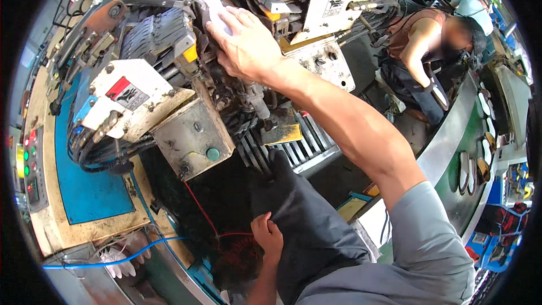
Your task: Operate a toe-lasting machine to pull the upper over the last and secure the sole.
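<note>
At the top middle, my right hand (248,42) reaches into the machine (195,130) and is closed over a white, shoe-shaped piece (212,1). The piece stands upright between two banks of dark metal plates, below a metal rod. My fingers lie along its side, and its lower part is hidden behind my hand. Low in the picture, my left hand (266,236) hangs beside my dark trousers, apart from the machine. Its fingers are loosely curled, with nothing visible in them.
White side plates (333,8) and hoses flank the machine, with a slatted metal grate (305,149) below. A button panel (33,164) stands at left. On the right, a co-worker (423,51) bends beside a green conveyor (451,192) carrying several shoe pieces (464,172).
</note>
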Tool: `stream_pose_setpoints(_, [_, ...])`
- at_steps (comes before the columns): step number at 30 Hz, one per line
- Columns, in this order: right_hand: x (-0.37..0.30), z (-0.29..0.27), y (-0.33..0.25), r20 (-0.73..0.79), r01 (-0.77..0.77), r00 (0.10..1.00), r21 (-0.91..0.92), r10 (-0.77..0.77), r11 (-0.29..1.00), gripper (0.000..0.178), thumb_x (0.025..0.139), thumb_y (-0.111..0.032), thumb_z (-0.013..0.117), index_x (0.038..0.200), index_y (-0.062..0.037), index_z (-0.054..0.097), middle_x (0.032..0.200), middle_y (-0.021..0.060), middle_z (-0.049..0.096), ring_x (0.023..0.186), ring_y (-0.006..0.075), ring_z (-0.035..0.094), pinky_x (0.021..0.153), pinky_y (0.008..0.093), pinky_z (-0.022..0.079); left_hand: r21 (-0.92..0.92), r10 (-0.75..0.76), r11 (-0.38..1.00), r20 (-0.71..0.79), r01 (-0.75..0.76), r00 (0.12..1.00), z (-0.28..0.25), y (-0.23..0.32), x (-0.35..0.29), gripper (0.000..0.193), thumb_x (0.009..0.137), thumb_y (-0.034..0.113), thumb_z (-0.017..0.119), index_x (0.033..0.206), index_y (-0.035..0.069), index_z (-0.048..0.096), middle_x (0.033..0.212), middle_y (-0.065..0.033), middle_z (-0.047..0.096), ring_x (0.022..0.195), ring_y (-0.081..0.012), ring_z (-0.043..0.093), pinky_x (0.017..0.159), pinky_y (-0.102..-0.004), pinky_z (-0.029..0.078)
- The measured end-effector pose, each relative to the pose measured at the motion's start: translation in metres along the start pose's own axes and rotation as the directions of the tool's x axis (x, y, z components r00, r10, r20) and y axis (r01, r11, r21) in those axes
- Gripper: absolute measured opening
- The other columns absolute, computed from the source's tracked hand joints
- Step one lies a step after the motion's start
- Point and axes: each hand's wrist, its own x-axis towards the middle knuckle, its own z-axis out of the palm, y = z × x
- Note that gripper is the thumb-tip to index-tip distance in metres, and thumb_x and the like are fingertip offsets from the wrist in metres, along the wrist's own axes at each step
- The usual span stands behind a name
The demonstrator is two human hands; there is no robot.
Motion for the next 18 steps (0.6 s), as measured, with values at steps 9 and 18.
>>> stream_pose_setpoints(9, [0.013,-0.015,0.001,-0.04,-0.012,0.999,0.008,0.012,1.0,0.056,0.092,-0.03,0.069,0.142,-0.0039,0.066,0.142,0.0258,0.063,0.141,0.0421,0.053,0.125,0.0524,0.037,0.006,0.096,0.995,-0.023,-0.096,0.995,0.011,-0.008,0.0,0.027,0.101,0.0,0.059,0.124,0.005,0.072,0.115,-0.0141,0.069,0.108,-0.0341,0.063,0.092,-0.0481,0.054])
stream_pose_setpoints(18, [-0.022,-0.052,-0.026,-0.143,-0.052,0.987,0.192,0.08,0.98,0.068,0.081,-0.021,0.082,0.146,-0.0124,0.066,0.147,0.0282,0.059,0.139,0.0477,0.053,0.119,0.0547,0.044,-0.595,-0.287,0.738,0.148,0.317,0.946,-0.033,0.033,0.026,0.062,0.106,0.002,0.063,0.165,0.011,0.045,0.115,-0.0132,0.07,0.104,-0.0219,0.07,0.083,-0.0383,0.061])
